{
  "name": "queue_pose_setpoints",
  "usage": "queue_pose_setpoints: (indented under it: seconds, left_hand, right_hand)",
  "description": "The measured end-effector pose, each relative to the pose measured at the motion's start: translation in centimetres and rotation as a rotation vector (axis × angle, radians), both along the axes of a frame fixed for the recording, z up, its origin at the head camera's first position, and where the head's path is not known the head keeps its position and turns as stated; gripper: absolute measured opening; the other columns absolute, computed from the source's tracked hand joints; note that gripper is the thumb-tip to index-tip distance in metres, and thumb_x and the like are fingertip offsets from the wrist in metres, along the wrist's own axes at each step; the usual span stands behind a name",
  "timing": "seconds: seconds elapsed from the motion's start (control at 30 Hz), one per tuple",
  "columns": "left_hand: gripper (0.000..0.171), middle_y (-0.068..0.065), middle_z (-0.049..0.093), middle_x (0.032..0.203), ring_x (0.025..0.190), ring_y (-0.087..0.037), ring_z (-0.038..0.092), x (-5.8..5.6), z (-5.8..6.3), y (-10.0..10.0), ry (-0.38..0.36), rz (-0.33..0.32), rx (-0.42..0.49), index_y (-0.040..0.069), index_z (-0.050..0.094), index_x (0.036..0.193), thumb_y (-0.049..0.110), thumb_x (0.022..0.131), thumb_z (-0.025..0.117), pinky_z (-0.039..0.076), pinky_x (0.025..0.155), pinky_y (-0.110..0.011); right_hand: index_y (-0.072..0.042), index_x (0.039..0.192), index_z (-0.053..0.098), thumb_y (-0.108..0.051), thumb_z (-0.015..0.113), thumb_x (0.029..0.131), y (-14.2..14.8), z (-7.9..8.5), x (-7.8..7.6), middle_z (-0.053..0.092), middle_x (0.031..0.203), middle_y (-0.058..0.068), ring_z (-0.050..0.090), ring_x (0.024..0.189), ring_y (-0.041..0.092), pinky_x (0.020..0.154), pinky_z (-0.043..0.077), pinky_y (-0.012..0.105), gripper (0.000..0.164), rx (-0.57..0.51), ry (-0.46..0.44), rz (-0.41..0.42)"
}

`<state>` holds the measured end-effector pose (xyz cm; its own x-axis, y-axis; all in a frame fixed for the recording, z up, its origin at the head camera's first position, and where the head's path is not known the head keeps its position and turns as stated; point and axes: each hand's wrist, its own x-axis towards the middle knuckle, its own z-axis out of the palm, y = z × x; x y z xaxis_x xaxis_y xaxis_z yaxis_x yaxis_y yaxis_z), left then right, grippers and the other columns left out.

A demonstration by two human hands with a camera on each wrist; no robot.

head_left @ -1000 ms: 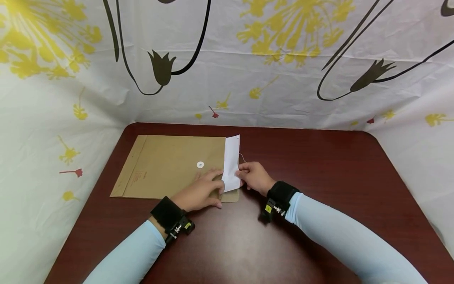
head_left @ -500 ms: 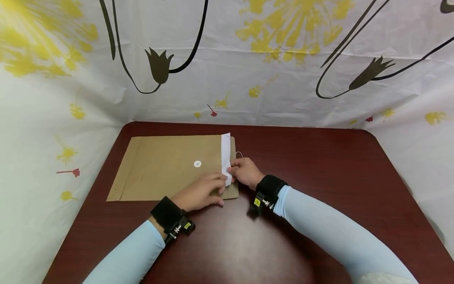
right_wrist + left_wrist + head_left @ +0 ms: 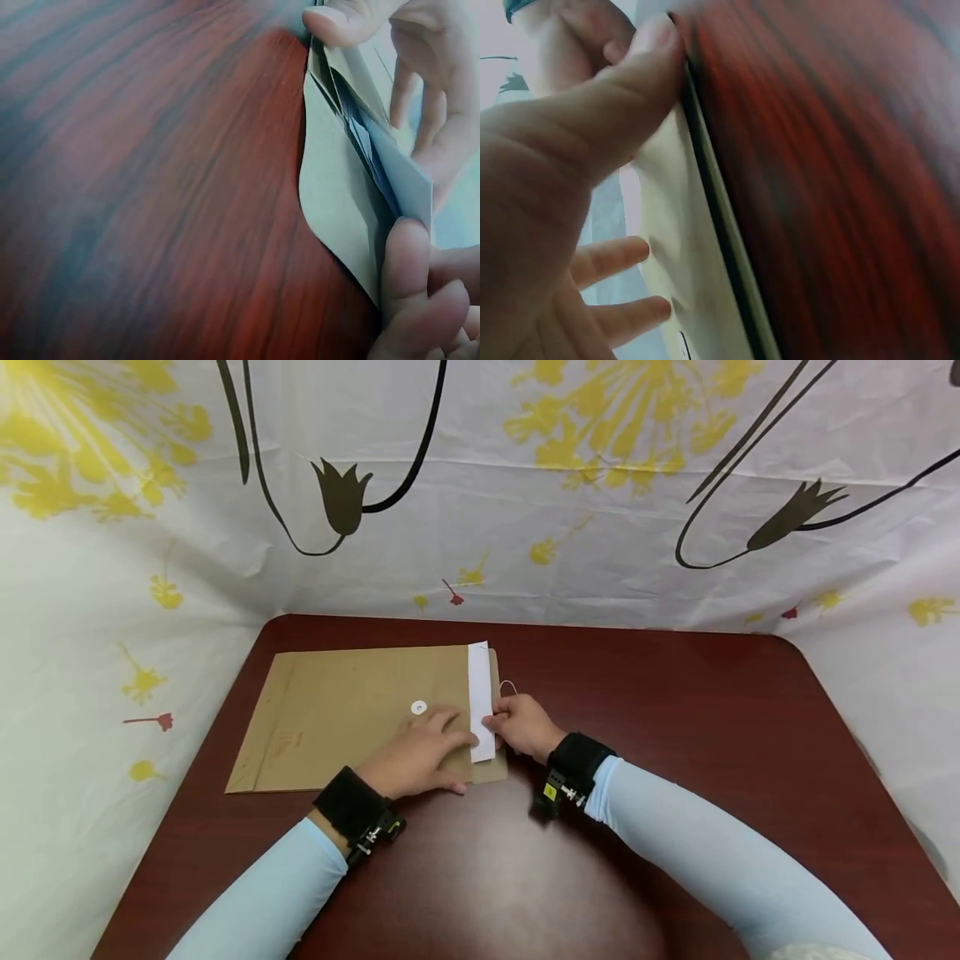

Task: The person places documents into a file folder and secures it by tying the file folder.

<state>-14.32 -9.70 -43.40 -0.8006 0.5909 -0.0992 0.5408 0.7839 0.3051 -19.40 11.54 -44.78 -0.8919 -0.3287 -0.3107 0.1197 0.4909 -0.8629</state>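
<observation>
A flat brown string-tie envelope [image 3: 337,718], with a white button disc [image 3: 419,707], lies on the dark red table. White paper [image 3: 482,693] sticks out of its open right end as a narrow strip. My right hand [image 3: 527,723] pinches the strip's outer edge between thumb and fingers. My left hand [image 3: 412,753] rests on the envelope's near right part, fingers spread and thumb at the near edge. In the right wrist view the white paper [image 3: 401,172] stands between the envelope's layers, and the lower flap [image 3: 334,176] spreads out on the table.
A thin white string [image 3: 509,685] loops beyond the envelope's right end. The wooden table [image 3: 675,760] extends to the right and toward the person. A white cloth [image 3: 600,543] with printed flowers hangs behind the table and at both sides.
The paper has gone leftward into the envelope, leaving a narrower strip outside. My right hand moved left with it. My left fingers have spread further across the envelope.
</observation>
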Motion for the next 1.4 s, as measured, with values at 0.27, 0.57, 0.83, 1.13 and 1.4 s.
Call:
queue_pose_setpoints:
  seconds: [0.27,0.57,0.83,1.13,1.4]
  left_hand:
    - [0.062,-0.016,0.039,0.155,0.145,-0.035,0.032,-0.1,-0.1,0.3,-0.002,-0.016,-0.017,0.026,0.059,0.120,0.061,0.072,0.078,0.034,0.106,-0.068]
    - [0.057,-0.021,0.043,0.147,0.140,-0.036,0.039,-0.4,-0.2,0.3,0.018,-0.054,0.055,0.021,0.057,0.103,0.056,0.066,0.083,0.036,0.106,-0.064]
    - [0.058,-0.022,0.043,0.148,0.138,-0.036,0.041,-0.3,-0.3,0.0,0.016,-0.065,0.093,0.020,0.060,0.110,0.051,0.067,0.085,0.035,0.107,-0.066]
    - [0.015,-0.022,0.052,0.139,0.124,-0.038,0.055,-1.0,-0.2,0.7,0.153,-0.116,0.058,0.023,0.059,0.093,0.036,0.093,0.068,0.052,0.095,-0.049]
    - [0.019,-0.020,0.050,0.142,0.122,-0.036,0.055,-1.0,-0.3,1.1,0.146,-0.074,0.098,0.023,0.053,0.085,0.029,0.094,0.068,0.051,0.095,-0.046]
  right_hand:
    - [-0.001,0.091,0.068,-0.014,0.063,0.097,0.4,-0.2,0.3,0.063,0.067,0.006,0.056,0.054,0.014,0.050,0.050,0.027,0.015,-0.028,-0.040,-0.027]
    - [0.000,0.084,0.067,-0.010,0.065,0.096,0.1,0.0,0.0,0.059,0.070,0.006,0.056,0.056,0.014,0.051,0.052,0.026,0.016,-0.046,-0.075,-0.039]
    - [-0.001,0.082,0.066,-0.009,0.065,0.095,0.0,-0.2,-0.1,0.058,0.070,0.005,0.055,0.055,0.013,0.052,0.051,0.025,0.015,-0.067,-0.078,-0.040]
    - [0.000,0.085,0.065,-0.009,0.064,0.096,0.4,-0.4,0.1,0.057,0.071,0.005,0.055,0.056,0.014,0.052,0.051,0.026,0.014,-0.078,-0.077,-0.036]
    - [-0.004,0.077,0.064,-0.010,0.065,0.096,-0.3,-0.1,0.1,0.057,0.066,0.003,0.053,0.053,0.013,0.048,0.048,0.025,0.020,-0.060,-0.047,0.008]
